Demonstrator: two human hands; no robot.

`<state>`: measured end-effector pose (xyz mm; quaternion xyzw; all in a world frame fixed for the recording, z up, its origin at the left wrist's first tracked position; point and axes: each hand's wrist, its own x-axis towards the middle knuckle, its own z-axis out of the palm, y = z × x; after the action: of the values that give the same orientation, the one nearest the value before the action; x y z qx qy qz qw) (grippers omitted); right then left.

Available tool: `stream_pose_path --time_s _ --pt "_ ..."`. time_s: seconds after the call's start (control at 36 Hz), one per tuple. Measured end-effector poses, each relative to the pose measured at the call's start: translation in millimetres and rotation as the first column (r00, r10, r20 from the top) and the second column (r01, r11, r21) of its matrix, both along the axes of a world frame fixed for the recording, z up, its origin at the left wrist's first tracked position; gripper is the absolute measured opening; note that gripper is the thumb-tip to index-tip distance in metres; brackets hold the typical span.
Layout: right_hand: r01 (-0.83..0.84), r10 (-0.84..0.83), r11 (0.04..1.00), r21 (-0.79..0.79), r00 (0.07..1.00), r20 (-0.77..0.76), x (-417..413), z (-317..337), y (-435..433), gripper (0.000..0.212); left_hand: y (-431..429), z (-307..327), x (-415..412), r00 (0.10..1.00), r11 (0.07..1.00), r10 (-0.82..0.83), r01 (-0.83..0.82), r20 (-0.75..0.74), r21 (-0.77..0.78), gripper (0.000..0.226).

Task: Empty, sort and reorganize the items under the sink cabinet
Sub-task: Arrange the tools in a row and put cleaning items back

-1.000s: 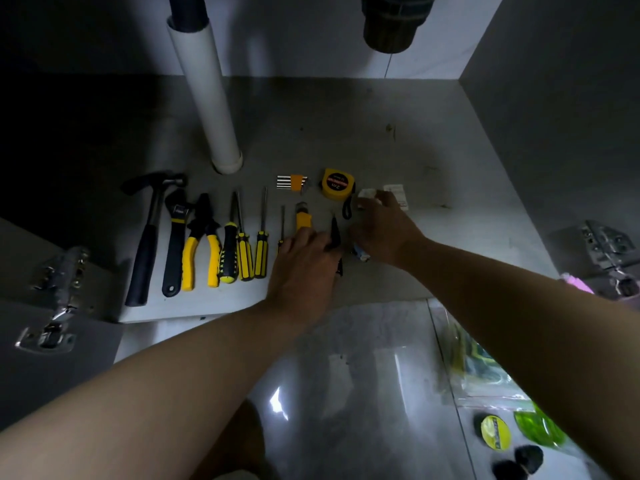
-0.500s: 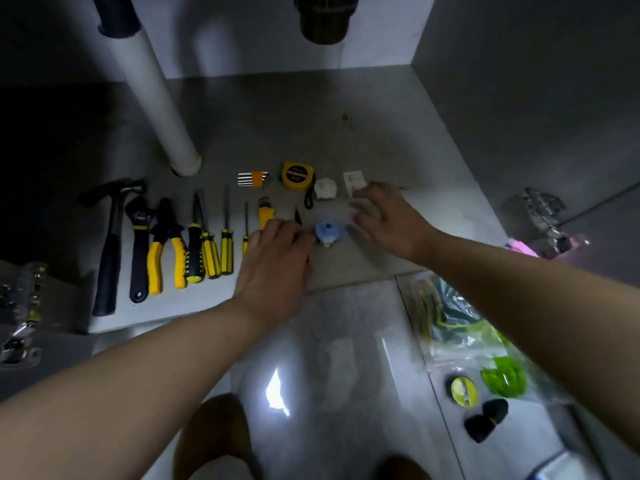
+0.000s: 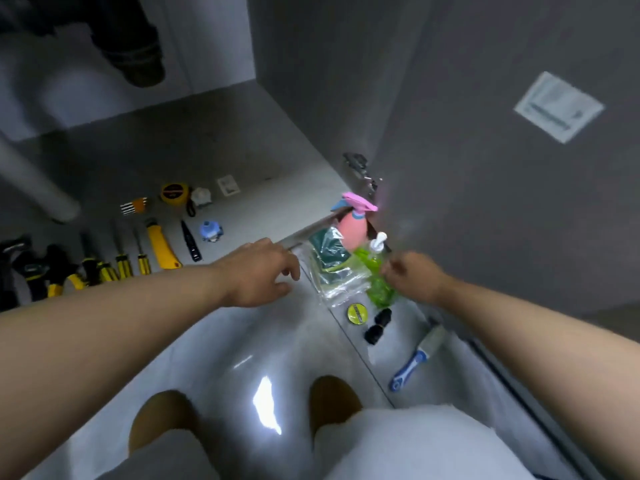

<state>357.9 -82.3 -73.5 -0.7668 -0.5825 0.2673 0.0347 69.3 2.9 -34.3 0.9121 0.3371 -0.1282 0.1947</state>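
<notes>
Along the front edge of the cabinet floor [image 3: 277, 188] the hand tools lie in a row: screwdrivers [image 3: 121, 261], a yellow utility knife [image 3: 161, 245], a black pen-shaped tool [image 3: 190, 241] and a small blue object [image 3: 211, 231]. A tape measure [image 3: 174, 193] and a set of hex keys [image 3: 133, 205] sit just behind them. The tool sorting looks done, so I judge the step in hand to be the cleaning things. These sit outside on the tiled floor [image 3: 214, 358], near the cabinet's front right corner and by the open door [image 3: 485, 202]. They are a pink spray bottle [image 3: 353, 223], a clear bag of sponges [image 3: 330, 268], a green pump bottle [image 3: 377, 289], a yellow-green tape roll [image 3: 357, 312], two black pieces [image 3: 377, 325] and a blue-handled brush [image 3: 415, 358]. The left hand [image 3: 258, 275] hovers over the tiled floor just beside the bag, its fingers loosely curled and holding nothing. The right hand [image 3: 412, 277] is at the green pump bottle with its fingers curled toward it. Their tips are hidden, so I cannot tell whether they pinch it. The next move probably calls for a firm grip on one bottle, lifted straight so it does not knock its neighbours or the slippery bag. It would then go down on the right side of the cabinet floor, apart from the tools.
</notes>
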Motion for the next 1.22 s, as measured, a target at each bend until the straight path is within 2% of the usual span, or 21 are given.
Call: stream_pose_path --time_s 0.08,0.14,0.17,0.22,0.31,0.39,0.56,0.72,0.81,0.86,0.94,1.03,1.11,1.17,1.22 --pt "0.100 -0.108 0.981 -0.168 0.994 -0.037 16 -20 -53 0.024 -17 3 18 0.999 0.991 0.041 -0.039 0.011 -0.131 0.028" --pt "0.191 -0.235 0.943 -0.273 0.962 -0.138 25 -44 -86 0.010 -30 -1 29 0.996 0.978 0.083 -0.076 0.029 -0.195 0.026" --pt "0.238 -0.306 0.911 -0.336 0.937 -0.166 28 -56 -103 0.012 -37 -4 34 0.993 0.968 0.113 -0.101 0.036 -0.231 0.025" --pt "0.278 -0.383 0.848 -0.451 0.910 -0.157 31 -81 -130 0.031 -50 -12 42 0.984 0.941 0.171 -0.149 0.045 -0.303 0.023" --pt "0.238 -0.336 0.821 -0.519 0.937 -0.101 30 -117 -152 0.057 -67 -30 49 0.966 0.891 0.251 -0.206 0.061 -0.405 0.020" --pt "0.276 -0.377 0.804 -0.527 0.922 -0.092 17 -144 -159 0.060 -80 -50 48 0.929 0.813 0.356 -0.256 0.098 -0.523 0.017" --pt "0.451 -0.516 0.806 -0.383 0.853 -0.080 -3 -167 -150 0.033 -94 -84 42 0.863 0.686 0.504 -0.385 0.022 -0.617 0.020" --pt "0.418 -0.480 0.797 -0.436 0.876 -0.039 -21 -169 -151 0.032 -108 -103 41 0.827 0.610 0.561 -0.442 -0.036 -0.658 0.021" --pt "0.422 -0.497 0.828 -0.369 0.857 -0.136 -40 -161 -164 0.008 -113 -104 44 0.806 0.562 0.587 -0.469 -0.071 -0.681 0.021" --pt "0.418 -0.488 0.860 -0.291 0.840 -0.236 -53 -154 -174 0.013 -115 -102 48 0.782 0.496 0.613 -0.490 -0.111 -0.716 0.021" --pt "0.379 -0.409 0.912 -0.155 0.836 -0.366 -67 -136 -181 0.025 -120 -94 57 0.740 0.339 0.642 -0.509 -0.201 -0.791 0.018" --pt "0.294 -0.261 0.956 -0.013 0.827 -0.498 -74 -110 -173 0.023 -125 -90 63 0.678 0.204 0.698 -0.499 -0.232 -0.842 0.035" --pt "0.182 -0.093 0.978 0.107 0.827 -0.555 -79 -86 -158 0.020 -123 -85 65 0.615 0.120 0.762 -0.446 -0.205 -0.887 0.037" --pt "0.139 -0.034 0.980 0.141 0.822 -0.569 -82 -76 -146 0.016 -119 -79 64 0.531 0.042 0.828 -0.377 -0.179 -0.925 0.032" --pt "0.123 -0.012 0.979 0.163 0.830 -0.557 -85 -70 -134 0.012 -112 -72 60 0.463 0.037 0.877 -0.334 -0.130 -0.942 0.026"
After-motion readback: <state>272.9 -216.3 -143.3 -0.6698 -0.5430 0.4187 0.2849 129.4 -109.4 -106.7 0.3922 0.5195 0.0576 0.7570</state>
